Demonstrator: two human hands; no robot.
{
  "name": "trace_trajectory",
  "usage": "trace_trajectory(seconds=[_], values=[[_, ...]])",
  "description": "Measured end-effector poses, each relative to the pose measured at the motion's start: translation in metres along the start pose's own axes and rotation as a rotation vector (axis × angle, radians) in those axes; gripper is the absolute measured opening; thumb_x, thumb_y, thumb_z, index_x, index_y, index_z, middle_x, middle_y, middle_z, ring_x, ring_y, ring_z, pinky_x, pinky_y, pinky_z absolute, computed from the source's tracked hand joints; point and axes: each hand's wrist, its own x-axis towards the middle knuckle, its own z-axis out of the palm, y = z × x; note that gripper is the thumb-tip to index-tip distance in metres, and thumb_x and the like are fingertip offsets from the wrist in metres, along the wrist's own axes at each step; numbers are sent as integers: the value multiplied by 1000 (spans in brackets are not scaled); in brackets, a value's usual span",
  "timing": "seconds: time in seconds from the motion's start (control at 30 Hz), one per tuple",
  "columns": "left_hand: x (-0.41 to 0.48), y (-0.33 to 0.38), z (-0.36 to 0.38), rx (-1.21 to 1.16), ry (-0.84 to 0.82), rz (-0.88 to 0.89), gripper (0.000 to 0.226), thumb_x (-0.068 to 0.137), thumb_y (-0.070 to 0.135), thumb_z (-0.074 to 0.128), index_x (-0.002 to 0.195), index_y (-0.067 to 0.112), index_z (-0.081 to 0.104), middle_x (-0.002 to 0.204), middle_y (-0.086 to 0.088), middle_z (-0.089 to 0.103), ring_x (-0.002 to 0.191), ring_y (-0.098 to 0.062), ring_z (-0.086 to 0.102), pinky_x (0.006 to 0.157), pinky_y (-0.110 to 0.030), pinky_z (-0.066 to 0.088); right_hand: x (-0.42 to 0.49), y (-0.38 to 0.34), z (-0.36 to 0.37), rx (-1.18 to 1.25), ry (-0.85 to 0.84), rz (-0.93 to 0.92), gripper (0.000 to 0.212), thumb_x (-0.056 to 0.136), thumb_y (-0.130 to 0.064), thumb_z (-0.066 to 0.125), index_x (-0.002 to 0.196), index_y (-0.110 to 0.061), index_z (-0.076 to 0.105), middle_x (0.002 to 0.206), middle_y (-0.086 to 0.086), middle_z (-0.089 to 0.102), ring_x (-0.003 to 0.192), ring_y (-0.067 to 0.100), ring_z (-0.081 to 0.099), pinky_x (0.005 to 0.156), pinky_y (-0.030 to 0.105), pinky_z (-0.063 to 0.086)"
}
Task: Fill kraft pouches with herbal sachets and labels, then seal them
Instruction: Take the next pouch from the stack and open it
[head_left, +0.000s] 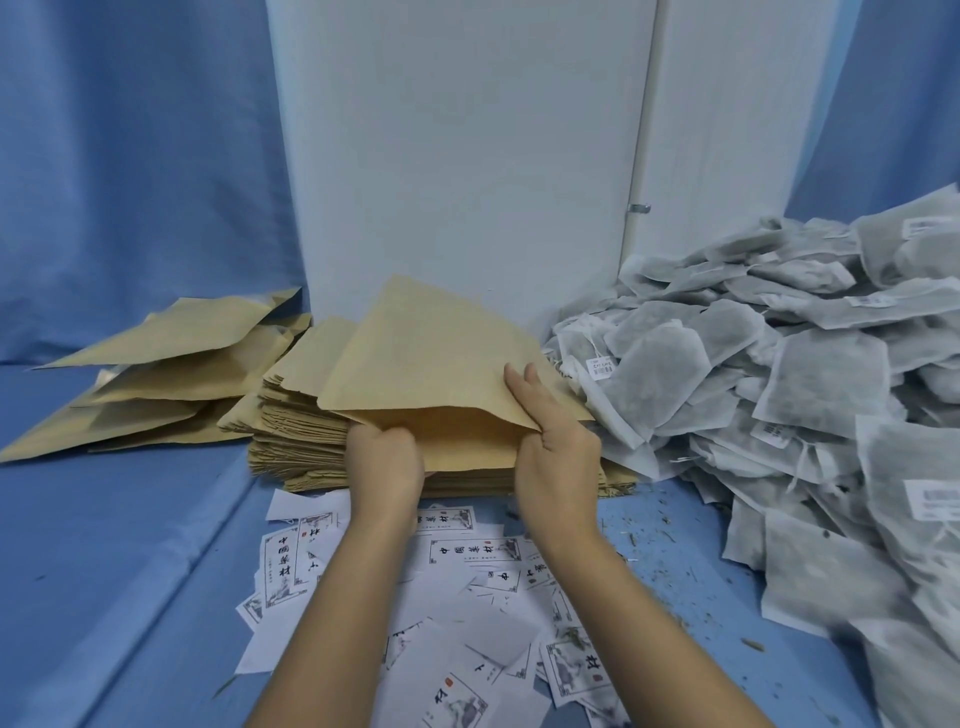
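Both hands pinch one flat tan kraft paper pouch (431, 358) by its near mouth edge, over the stack of pouches (301, 441): my left hand (384, 460) curled at one corner, my right hand (558, 452) at the other. The heap of grey mesh sachets (779, 374) lies nearer my right.

Even, soft, bluish light with faint shadows, wide-angle bending at the edges, and slight blur lower right

Blue curtains (130, 156) — white wall (467, 145) (seamed).
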Motion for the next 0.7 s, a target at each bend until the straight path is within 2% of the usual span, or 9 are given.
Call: trace_trajectory(seconds=[0.1, 0.17, 0.2, 0.27, 0.33, 0.4, 0.53, 0.6, 0.7], values=[[-5, 2, -2, 33, -15, 63, 22, 81, -11, 42, 96, 5, 46, 87, -7, 48, 80, -22, 42, 66, -30, 37, 1, 0, 0, -4, 13, 31, 75, 73, 19, 35, 122, -31, 65, 139, -10, 51, 109, -28, 36, 95, 4, 32], [-6, 3, -7, 7, -60, 248, 61, 77, -17, 45, 129, 15, 40, 107, 2, 55, 94, -15, 53, 74, -19, 44, 4, -1, -1, 33, 34, 79, 68, 76, 15, 38, 118, -31, 67, 132, -15, 57, 98, -30, 44, 86, 1, 36], [-6, 4, -10, -33, -81, 338, 87, 74, -21, 46, 143, 26, 23, 124, 8, 49, 103, -5, 52, 78, -9, 42, 6, -1, -2, 65, 51, 118, 64, 77, 12, 40, 117, -30, 68, 126, -17, 61, 96, -25, 49, 82, 1, 39], [-7, 7, -14, -87, -124, 460, 109, 70, -27, 45, 147, 39, 5, 146, 12, 29, 121, 1, 41, 83, 0, 36, 8, -2, -3, 135, 72, 171, 59, 79, 9, 44, 118, -27, 67, 112, -23, 63, 95, -16, 55, 78, 0, 41], [-10, 9, -15, -47, -151, 557, 103, 71, -25, 45, 141, 46, 18, 153, 17, 19, 131, 2, 31, 90, -5, 37, 8, -3, -3, 198, 71, 182, 52, 81, 6, 48, 119, -25, 66, 105, -27, 62, 95, -19, 56, 76, -1, 40], [-12, 7, -15, 19, -134, 639, 77, 82, -12, 52, 127, 49, 37, 154, 25, 15, 135, 9, 23, 101, -12, 35, 9, -5, -3, 232, 82, 187, 45, 83, 1, 54, 118, -24, 66, 105, -24, 65, 100, -15, 57, 81, 2, 43], [-14, 0, -15, 236, -114, 844, 21, 92, 23, 60, 106, 37, 56, 147, 26, 29, 135, 4, 30, 99, -18, 35, 10, -7, -5, 256, 135, 199, 33, 82, -10, 59, 102, -34, 67, 101, -17, 68, 99, -2, 61, 86, 23, 50], [-14, -3, -15, 319, -97, 911, 15, 91, 26, 61, 106, 26, 63, 141, 21, 42, 135, 0, 34, 101, -9, 29, 11, -7, -6, 253, 143, 192, 23, 83, -18, 61, 96, -37, 65, 97, -16, 69, 94, 1, 62, 82, 23, 50], [-16, -2, -17, 388, -34, 1018, 26, 88, 27, 61, 107, 12, 70, 126, 8, 60, 128, -9, 48, 102, -12, 34, 12, -6, -7, 297, 143, 167, 13, 86, -25, 63, 98, -28, 67, 94, -14, 69, 88, -3, 62, 72, 11, 47]])
